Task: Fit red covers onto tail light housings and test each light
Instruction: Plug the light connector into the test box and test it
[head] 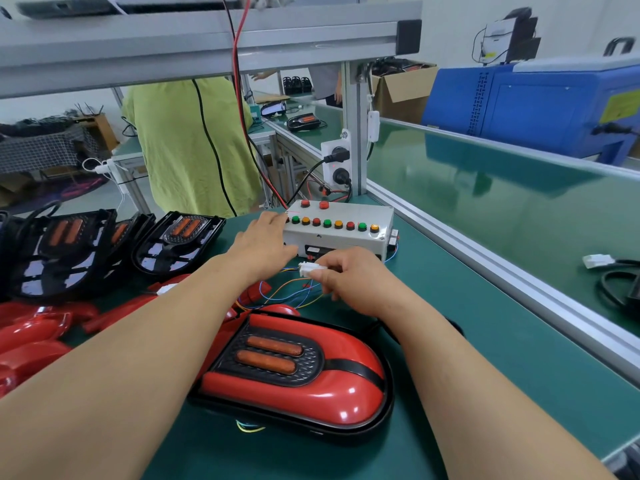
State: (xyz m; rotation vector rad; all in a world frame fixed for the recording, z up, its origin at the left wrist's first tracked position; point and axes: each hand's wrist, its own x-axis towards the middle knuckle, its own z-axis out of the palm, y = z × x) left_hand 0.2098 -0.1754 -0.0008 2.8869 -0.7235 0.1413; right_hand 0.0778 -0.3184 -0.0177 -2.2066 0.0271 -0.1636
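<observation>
A tail light (294,368) with its red cover fitted lies on the green mat in front of me, its two orange strips unlit. Thin coloured wires (287,294) run from it toward a grey test box (341,233) with a row of red, green and yellow buttons. My right hand (349,278) pinches a white connector (310,270) just in front of the box. My left hand (265,244) rests with straight fingers against the box's left end, by the leftmost button. Bare black housings (176,242) lie at the left, and loose red covers (38,337) below them.
A conveyor belt (502,202) with an aluminium rail runs along the right; a white plug (597,260) and black cable lie on it. A person in a green shirt (187,147) stands beyond the bench. A power socket post (337,164), overhead frame and blue machine (533,105) stand behind.
</observation>
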